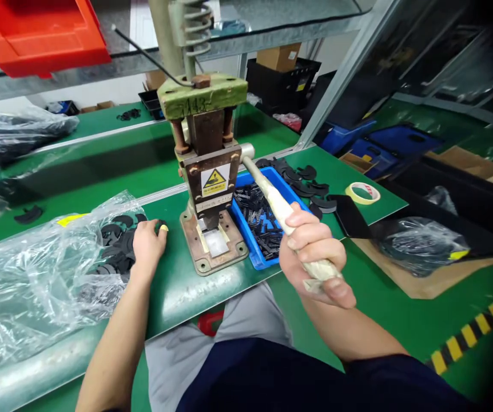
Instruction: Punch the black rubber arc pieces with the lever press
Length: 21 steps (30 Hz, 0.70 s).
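My right hand [313, 249] is wrapped round the tape-covered lever [267, 189] of a hand press [214, 160]. The lever slopes down from the press's right side towards me. Under the press's ram, the base plate [195, 246] bears a pale, shiny insert [215, 242]. Left of the base, my left hand [148, 243] is closed beside a pile of black curved pieces [118, 249] at the mouth of a clear plastic bag [36, 286]. A dark piece, mostly hidden, shows between its fingertips. Something yellow covers the thumb tip.
A blue tray [253, 252] of small black parts stands right of the press. More black curved pieces [300, 180] lie behind it, near a tape roll [362, 193] and a black box [352, 216]. An orange bin [44, 46] overhangs at upper left.
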{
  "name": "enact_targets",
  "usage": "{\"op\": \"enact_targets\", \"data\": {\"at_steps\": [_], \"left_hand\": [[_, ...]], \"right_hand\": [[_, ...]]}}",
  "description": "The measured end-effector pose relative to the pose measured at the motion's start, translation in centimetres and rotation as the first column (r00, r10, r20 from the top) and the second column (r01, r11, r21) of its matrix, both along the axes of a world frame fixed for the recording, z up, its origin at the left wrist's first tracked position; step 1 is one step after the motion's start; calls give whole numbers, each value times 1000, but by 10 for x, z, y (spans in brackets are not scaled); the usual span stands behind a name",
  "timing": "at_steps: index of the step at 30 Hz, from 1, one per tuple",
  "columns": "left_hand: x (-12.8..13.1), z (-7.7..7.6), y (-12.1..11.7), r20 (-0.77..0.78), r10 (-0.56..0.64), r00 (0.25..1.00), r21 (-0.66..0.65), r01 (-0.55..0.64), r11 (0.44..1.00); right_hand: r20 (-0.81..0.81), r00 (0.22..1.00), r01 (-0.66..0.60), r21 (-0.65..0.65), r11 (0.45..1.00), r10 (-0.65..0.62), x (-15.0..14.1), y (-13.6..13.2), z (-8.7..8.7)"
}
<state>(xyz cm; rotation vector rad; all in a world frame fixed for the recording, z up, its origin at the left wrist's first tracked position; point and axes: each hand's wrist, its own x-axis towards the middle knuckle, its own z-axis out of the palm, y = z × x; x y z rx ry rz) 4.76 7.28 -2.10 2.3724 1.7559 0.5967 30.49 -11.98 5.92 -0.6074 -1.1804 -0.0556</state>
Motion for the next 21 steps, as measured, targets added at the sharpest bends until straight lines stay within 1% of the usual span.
{"op": "enact_targets", "data": {"at_steps": [1, 3, 5, 6, 8, 10, 11, 14, 16, 17, 19, 20, 21], "left_hand": [[-4, 3, 8, -122, 47, 991, -47, -53, 998], [-6, 9, 19, -306, 57, 950, -140, -105, 985], [-2, 16, 22, -374, 43, 926, -184, -120, 975], [1, 19, 20, -383, 41, 923, -180, -118, 977], [7, 23, 10, -396, 22, 918, -131, -81, 988], [10, 23, -3, -430, -31, 902, -79, -3, 997], [10, 22, -9, -447, -70, 892, -74, 41, 996], [3, 16, -23, -441, -209, 873, -134, 166, 977], [-4, 12, -24, -398, -256, 881, -162, 207, 965], [-7, 11, -22, -376, -248, 893, -157, 203, 967], [-10, 11, -14, -347, -187, 919, -128, 151, 980], [-11, 12, -9, -345, -157, 925, -125, 121, 985], [-10, 13, -4, -351, -143, 925, -136, 100, 986]], "right_hand": [[2, 1000, -2, 9, 1000, 2, 1, 0, 0], [6, 1000, -22, 10, 1000, 22, 2, 0, -1], [12, 999, -48, -6, 999, 48, 3, -2, -3], [21, 998, -60, -6, 998, 60, 4, -2, -3], [33, 997, -73, -6, 997, 73, 5, -4, -5], [31, 996, -81, -19, 997, 82, 7, -4, -6], [26, 996, -84, -30, 996, 85, 7, -5, -7], [21, 995, -97, -37, 995, 97, 8, -4, -9], [21, 993, -113, -26, 993, 113, 8, -4, -10], [20, 993, -119, -20, 993, 120, 8, -4, -11], [13, 993, -121, -11, 993, 121, 10, -5, -13], [7, 993, -115, -52, 992, 116, 11, -5, -15], [-7, 994, -107, -132, 986, 107, 12, -6, -18]]}}
